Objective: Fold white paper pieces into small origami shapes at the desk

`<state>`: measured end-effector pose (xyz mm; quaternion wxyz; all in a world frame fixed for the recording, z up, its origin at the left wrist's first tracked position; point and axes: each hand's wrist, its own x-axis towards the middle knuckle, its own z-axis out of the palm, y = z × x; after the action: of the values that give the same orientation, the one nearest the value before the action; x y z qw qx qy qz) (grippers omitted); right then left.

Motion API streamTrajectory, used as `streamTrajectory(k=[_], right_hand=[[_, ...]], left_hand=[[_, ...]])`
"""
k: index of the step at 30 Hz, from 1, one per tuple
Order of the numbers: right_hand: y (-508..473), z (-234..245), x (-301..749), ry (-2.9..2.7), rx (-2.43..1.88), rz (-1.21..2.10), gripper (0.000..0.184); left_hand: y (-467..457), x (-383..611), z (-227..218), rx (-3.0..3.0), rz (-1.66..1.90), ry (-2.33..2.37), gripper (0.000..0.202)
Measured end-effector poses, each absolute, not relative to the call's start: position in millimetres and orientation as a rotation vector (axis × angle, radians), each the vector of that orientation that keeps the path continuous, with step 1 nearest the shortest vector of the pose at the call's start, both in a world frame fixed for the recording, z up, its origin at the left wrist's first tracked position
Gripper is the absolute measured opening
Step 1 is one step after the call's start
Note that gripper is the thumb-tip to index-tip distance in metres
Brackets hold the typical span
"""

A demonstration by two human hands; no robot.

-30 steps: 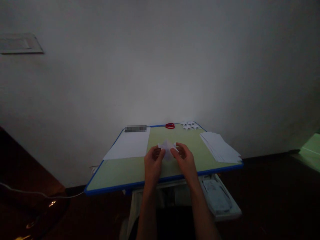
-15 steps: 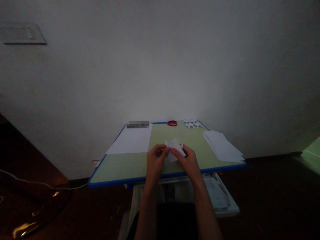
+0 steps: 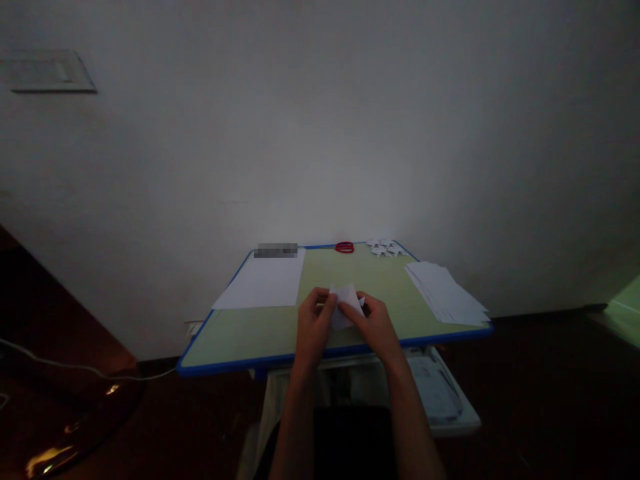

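Note:
A small folded piece of white paper (image 3: 344,301) is held just above the green, blue-edged table (image 3: 250,333), near its front edge. My left hand (image 3: 314,327) pinches the paper's left side with thumb and fingers closed. My right hand (image 3: 376,324) grips its right side, fingers curled over it. Both hands meet at the paper, and most of its lower part is hidden behind them.
A large white sheet (image 3: 263,283) lies at the table's back left, with a dark bar (image 3: 275,251) behind it. Red scissors (image 3: 345,247) and several small folded paper shapes (image 3: 384,247) sit at the far edge. A stack of white paper (image 3: 445,291) lies at the right. A white wall rises behind.
My hands have turned and refolded the paper between them. The right hand has slid slightly left over it, and the paper looks more compact than a second ago.

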<state>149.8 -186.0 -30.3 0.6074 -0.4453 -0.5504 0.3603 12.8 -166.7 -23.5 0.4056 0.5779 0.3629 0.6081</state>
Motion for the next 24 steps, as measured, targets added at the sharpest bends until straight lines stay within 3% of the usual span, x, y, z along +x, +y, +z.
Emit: streamTrajectory(k=[24], right_hand=[[-194, -17, 161, -1.350, -0.900, 1.038, 0.031]], left_hand=[[-175, 12, -17, 1.520, 1.551, 0.970, 0.020]])
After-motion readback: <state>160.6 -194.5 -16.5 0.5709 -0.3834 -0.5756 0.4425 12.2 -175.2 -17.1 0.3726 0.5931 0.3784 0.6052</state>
